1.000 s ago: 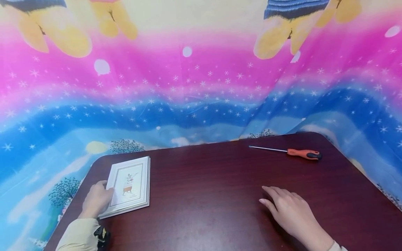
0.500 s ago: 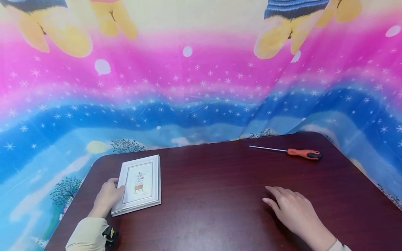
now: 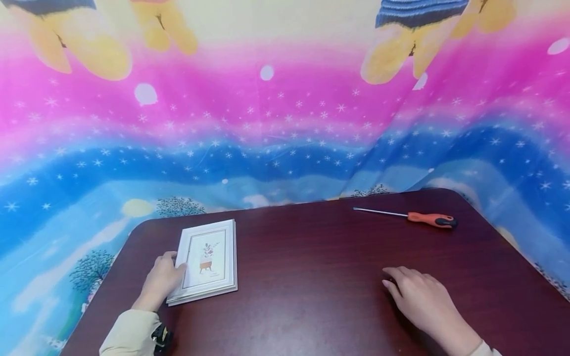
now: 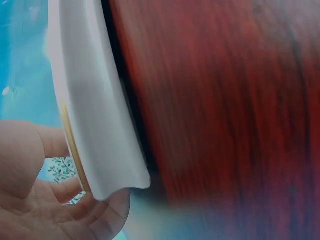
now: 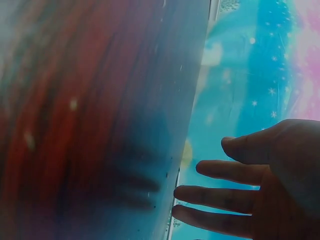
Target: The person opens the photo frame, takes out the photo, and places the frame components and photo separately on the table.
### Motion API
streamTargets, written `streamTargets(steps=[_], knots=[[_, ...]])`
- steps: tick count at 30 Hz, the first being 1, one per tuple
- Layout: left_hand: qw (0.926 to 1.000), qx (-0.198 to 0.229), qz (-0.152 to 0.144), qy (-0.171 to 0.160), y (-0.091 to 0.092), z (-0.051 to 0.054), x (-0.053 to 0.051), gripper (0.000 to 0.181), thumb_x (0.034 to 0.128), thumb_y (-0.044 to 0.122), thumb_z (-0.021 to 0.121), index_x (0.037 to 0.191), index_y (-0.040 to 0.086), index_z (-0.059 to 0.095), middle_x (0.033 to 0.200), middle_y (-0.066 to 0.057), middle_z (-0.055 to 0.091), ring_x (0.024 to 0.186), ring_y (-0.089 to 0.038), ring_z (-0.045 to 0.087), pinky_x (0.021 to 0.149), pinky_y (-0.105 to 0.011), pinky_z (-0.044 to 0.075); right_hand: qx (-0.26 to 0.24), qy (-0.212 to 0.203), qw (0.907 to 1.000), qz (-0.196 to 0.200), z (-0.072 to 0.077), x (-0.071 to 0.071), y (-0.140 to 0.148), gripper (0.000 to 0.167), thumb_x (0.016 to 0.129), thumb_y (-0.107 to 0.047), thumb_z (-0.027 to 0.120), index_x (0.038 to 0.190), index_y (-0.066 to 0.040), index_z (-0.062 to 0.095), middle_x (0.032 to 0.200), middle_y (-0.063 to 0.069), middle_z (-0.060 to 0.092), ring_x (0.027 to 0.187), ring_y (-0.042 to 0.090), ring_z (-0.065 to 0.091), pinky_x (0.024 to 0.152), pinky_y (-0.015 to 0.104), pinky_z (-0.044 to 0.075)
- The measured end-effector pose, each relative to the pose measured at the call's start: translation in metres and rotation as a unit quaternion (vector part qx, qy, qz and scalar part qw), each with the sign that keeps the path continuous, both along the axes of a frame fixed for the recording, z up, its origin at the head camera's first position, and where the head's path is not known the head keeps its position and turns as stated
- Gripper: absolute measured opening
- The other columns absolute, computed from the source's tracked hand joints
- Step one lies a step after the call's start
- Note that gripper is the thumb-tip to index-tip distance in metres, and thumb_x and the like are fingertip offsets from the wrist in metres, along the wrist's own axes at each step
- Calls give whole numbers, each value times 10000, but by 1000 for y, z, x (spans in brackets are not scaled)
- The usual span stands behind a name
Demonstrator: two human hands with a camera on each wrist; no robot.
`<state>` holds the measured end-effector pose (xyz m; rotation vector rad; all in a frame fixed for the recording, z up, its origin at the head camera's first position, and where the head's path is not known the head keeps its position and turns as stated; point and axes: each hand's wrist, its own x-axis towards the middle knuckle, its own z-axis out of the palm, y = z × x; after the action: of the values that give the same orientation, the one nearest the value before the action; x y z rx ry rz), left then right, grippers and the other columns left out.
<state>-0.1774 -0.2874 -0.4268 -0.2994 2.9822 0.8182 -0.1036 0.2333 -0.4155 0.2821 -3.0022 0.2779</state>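
Observation:
On the left part of the table lies a white picture frame (image 3: 207, 262) with a drawing of a potted plant in it. My left hand (image 3: 161, 279) grips its left edge, thumb on the top face and fingers at the side. In the left wrist view the frame's white edge (image 4: 100, 110) stands between thumb and fingers. Over the right side of the table my right hand (image 3: 425, 301) holds nothing; its fingers look relaxed, and in the right wrist view they are extended and spread apart.
A screwdriver (image 3: 429, 220) with an orange and black handle lies at the back right, its shaft pointing left. The dark red-brown table (image 3: 303, 277) has rounded far corners. A colourful snowflake-patterned cloth (image 3: 276, 133) hangs behind and beside it.
My left hand has moved the picture frame to the right across the table. The right hand has shifted slightly right. The screwdriver has stayed in place.

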Motion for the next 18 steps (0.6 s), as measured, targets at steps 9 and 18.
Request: streamTargets(steps=[9,18], knots=[[10000,-27,-67,16,9,-1,5,570,995,169,496,1387,-202,311,1303,-441,375,1164,-540,472,961,-638,396,46,-351,9993,-94,0,-2,4,280,930,-253,693,1158,-93,718,1070,89,701,937,319,675,755,556,522],[9999,-21,-128,8,20,-1,4,600,991,188,516,1404,-198,318,1282,-419,349,1095,-525,525,944,-627,418,70,-390,9992,-96,0,-1,4,254,935,-208,673,1154,-86,717,1088,97,697,967,332,668,762,558,520]])
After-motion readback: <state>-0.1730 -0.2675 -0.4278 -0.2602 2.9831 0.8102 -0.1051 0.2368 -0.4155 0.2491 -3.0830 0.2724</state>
